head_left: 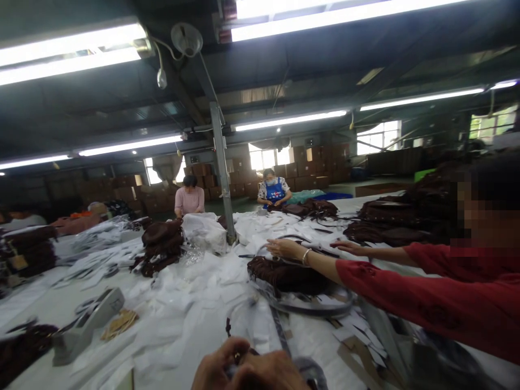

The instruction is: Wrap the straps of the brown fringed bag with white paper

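Note:
At the bottom edge of the head view, my left hand (221, 364) and my right hand (271, 371) are close together with fingers bent. Between them is a dark brown cord (228, 327); its knotted end sticks up above my left thumb. Both hands are closed on it, and the rest of what they hold is hidden by the fingers. A clear plastic-looking loop (311, 371) lies beside my right hand. Ahead, a dark brown bundle (284, 275) rests on the table, with a grey ring-like band (312, 310) around its near side.
A co-worker in a red sleeve (377, 279) reaches in from the right over the bundle. White paper scraps (195, 292) cover much of the table. A grey tape dispenser (87, 325) stands left, near tan rubber bands (119, 324). A metal post (221, 173) rises from the table.

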### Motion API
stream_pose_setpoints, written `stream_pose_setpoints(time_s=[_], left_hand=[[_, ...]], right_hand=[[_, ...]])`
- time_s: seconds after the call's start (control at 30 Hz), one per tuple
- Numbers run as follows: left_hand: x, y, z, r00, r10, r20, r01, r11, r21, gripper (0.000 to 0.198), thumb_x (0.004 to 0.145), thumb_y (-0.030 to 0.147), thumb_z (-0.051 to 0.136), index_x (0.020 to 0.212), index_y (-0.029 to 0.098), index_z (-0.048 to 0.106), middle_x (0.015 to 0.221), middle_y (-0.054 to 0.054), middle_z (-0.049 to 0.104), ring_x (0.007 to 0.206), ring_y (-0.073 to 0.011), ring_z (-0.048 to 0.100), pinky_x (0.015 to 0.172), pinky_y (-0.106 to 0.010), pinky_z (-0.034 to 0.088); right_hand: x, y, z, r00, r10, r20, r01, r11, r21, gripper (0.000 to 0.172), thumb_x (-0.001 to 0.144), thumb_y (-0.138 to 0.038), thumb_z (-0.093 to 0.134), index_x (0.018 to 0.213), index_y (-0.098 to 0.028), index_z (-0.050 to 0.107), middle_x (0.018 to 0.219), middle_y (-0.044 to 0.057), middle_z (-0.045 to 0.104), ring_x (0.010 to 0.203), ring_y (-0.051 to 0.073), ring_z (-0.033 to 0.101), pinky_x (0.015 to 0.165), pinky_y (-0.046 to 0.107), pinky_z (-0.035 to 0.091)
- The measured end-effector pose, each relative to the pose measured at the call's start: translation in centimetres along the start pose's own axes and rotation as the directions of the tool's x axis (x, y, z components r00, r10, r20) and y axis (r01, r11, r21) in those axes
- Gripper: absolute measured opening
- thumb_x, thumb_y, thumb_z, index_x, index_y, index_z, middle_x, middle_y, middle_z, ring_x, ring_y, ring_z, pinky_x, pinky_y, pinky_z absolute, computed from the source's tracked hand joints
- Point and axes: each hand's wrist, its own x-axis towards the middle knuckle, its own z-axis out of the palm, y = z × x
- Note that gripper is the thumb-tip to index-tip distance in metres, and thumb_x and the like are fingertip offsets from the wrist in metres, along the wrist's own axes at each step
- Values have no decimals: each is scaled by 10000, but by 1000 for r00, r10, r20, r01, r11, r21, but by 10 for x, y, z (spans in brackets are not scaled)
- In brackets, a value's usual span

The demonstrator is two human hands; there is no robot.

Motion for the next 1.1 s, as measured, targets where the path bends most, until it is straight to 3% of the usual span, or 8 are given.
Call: stream_pose_setpoints(time_s=[0.13, 0.27, 0.5, 0.67, 0.8, 0.93, 1.0, 1.1], left_hand=[[6, -2, 8, 958, -166, -234, 59, 913, -404, 609, 605, 782, 579, 828, 217, 529, 452, 40, 507, 368, -117, 442, 399, -208, 308], [12, -8, 17, 930, -210, -302, 32, 864, -502, 604, 651, 784, 533, 884, 227, 500, 498, 52, 517, 404, -113, 466, 422, -208, 340], [6, 14, -2, 998, 0, 61, 1, 1000, -28, 583, 758, 635, 548, 1076, 148, 587, 571, 9, 583, 487, -130, 497, 486, -226, 362], [-1, 26, -6, 992, 34, 120, -62, 969, 239, 402, 734, 404, 664, 1076, 193, 643, 688, -7, 650, 631, -164, 569, 584, -232, 406], [0, 17, 9, 997, -52, -52, 44, 987, -157, 375, 719, 482, 678, 906, 168, 593, 537, 42, 534, 454, -97, 458, 447, -189, 339], [6, 8, 24, 967, -134, -216, -3, 844, -537, 421, 734, 539, 662, 922, 214, 470, 517, 95, 463, 387, -60, 391, 405, -158, 320], [9, 3, 28, 968, -135, -210, -11, 817, -576, 444, 747, 552, 646, 966, 213, 460, 531, 94, 467, 409, -62, 410, 423, -158, 333], [13, -4, 24, 995, -92, -33, 62, 855, -515, 457, 801, 568, 568, 1024, 176, 495, 601, 56, 512, 499, -81, 462, 497, -184, 369]], right_hand=[[-4, 3, -17, 989, 151, 4, -148, 965, 216, 261, 726, -443, 704, 837, -218, 634, 700, -9, 707, 604, 182, 652, 461, 218, 307], [-12, 4, -25, 980, 200, 15, -199, 963, 181, 193, 852, -381, 576, 860, -191, 607, 721, 18, 707, 642, 181, 659, 489, 216, 307], [-19, 5, -24, 975, 209, 72, -205, 977, -60, 197, 883, -348, 557, 927, -169, 626, 735, 83, 715, 665, 251, 669, 520, 263, 304], [-17, 2, -24, 991, 108, 84, -115, 990, 76, 161, 884, -262, 517, 918, -163, 640, 730, 73, 706, 632, 213, 639, 546, 262, 321], [-16, 2, -34, 983, 148, 104, -177, 907, 382, 140, 812, -310, 616, 883, -190, 627, 745, 15, 683, 663, 179, 608, 556, 232, 336], [-15, 2, -36, 978, 179, 106, -205, 739, 641, 227, 858, -398, 543, 838, -180, 606, 734, -6, 634, 650, 149, 563, 556, 217, 359], [-17, 3, -32, 977, 203, 69, -197, 727, 658, 279, 889, -434, 486, 851, -179, 590, 735, -4, 621, 650, 147, 551, 572, 222, 372], [-23, 10, -26, 964, 250, 88, -261, 843, 470, 248, 898, -413, 478, 830, -188, 558, 670, -6, 612, 602, 155, 554, 538, 231, 342]])
